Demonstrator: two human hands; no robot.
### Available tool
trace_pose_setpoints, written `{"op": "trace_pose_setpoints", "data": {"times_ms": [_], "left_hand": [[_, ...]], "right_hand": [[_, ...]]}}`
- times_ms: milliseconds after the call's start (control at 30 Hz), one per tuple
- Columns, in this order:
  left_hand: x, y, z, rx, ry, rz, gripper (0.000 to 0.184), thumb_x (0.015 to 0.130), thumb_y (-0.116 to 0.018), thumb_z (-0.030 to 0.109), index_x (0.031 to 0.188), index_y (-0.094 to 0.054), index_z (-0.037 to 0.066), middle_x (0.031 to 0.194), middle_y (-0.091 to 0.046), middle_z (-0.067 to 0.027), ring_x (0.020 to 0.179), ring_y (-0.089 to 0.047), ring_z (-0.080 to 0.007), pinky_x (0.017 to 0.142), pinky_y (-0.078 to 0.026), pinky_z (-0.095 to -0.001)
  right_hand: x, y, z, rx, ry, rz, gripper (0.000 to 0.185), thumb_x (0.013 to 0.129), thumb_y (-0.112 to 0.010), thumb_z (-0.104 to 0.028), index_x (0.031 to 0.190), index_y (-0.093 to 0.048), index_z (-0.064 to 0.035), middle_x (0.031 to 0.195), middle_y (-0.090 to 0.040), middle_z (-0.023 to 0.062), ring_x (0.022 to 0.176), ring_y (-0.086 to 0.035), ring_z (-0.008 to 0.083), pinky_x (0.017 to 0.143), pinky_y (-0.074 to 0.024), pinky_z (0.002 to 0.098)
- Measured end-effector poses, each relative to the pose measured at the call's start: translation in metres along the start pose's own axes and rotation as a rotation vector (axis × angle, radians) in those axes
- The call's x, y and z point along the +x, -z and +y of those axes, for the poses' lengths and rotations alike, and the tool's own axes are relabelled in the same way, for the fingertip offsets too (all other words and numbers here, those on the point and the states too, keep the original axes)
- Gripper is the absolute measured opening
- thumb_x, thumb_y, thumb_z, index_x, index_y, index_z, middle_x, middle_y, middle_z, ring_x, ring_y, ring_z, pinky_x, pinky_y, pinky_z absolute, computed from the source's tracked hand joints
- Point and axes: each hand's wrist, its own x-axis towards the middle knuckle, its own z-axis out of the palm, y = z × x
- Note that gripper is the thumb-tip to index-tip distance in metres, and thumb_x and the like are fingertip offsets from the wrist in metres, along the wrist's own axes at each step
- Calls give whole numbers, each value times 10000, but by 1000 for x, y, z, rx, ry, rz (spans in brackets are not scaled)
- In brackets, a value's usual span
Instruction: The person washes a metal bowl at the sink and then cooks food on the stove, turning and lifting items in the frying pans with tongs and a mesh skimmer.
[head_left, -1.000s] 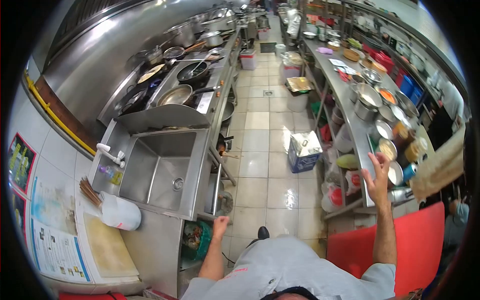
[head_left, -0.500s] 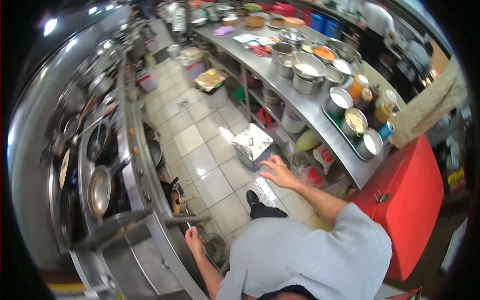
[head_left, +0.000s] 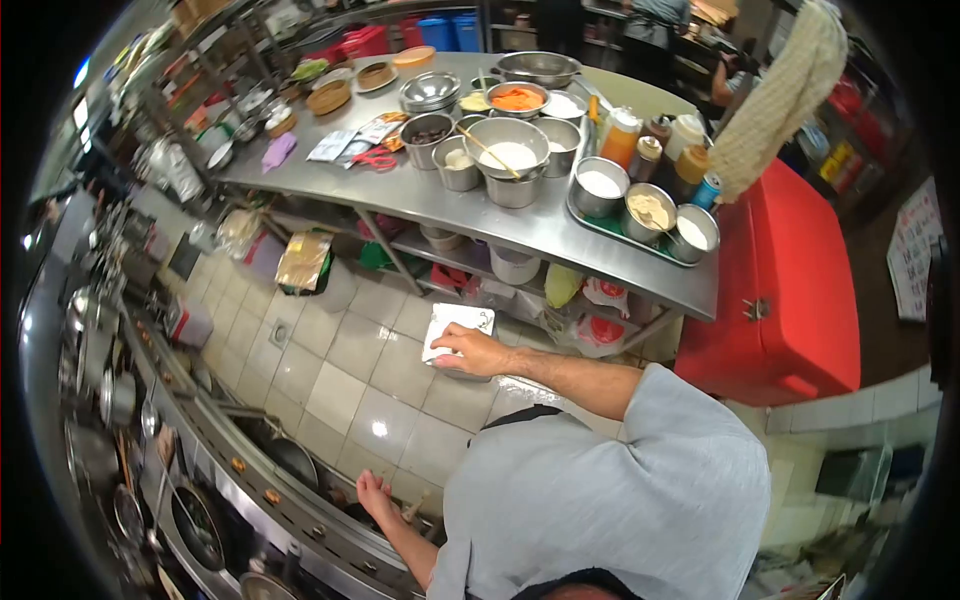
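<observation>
Shifted since the earlier frame, the right hand [head_left: 474,350] now overlaps the white-lidded box [head_left: 458,317] — whether it grips, I cannot tell. That box stands on the floor [head_left: 350,385] before the table's [head_left: 545,225] front edge; the left hand [head_left: 375,491] — fingers apart — hangs near the stove's [head_left: 290,511] front edge.

No legible text, even on white sheet [head_left: 912,252] or blue can [head_left: 706,191].

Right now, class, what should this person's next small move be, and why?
Probably a short, careful step around the white-topped box: it stands on the glossy tiled floor, between the person and the steel counter. The right hand overlaps the box's top in this view, though whether it touches cannot be told.
</observation>
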Motion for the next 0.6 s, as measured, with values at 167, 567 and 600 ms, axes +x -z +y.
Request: {"op": "trace_pose_setpoints", "data": {"times_ms": [167, 567, 600], "left_hand": [[85, -16, 46, 135, 6, -105, 313, 846, -553, 337, 1068, -499, 123, 1023, -511, 18, 879, -455, -140, 655, -386, -269], [168, 22, -54, 260, 382, 71, 325, 798, -529, 312, 1038, -515, 93, 876, -532, -47, 757, -469, -173, 590, -383, -311], [162, 32, -67, 290, 411, 116, 316, 794, -533, 304, 1024, -518, 88, 862, -533, -49, 744, -468, -175, 584, -383, -313]], "right_hand": [[-8, 30, 6, -27, -176, 295, 333, 840, -561, -300, 1063, -570, -52, 925, -503, 129, 844, -537, 250, 763, -433, 332], [-29, 236, -12, -246, -149, 1072, 268, 816, -605, -216, 1002, -592, -23, 873, -566, 85, 750, -540, 168, 671, -446, 278], [-34, 269, -1, -434, -24, 1141, 263, 813, -610, -203, 1003, -593, -22, 879, -571, 86, 759, -552, 171, 667, -451, 277]]}}
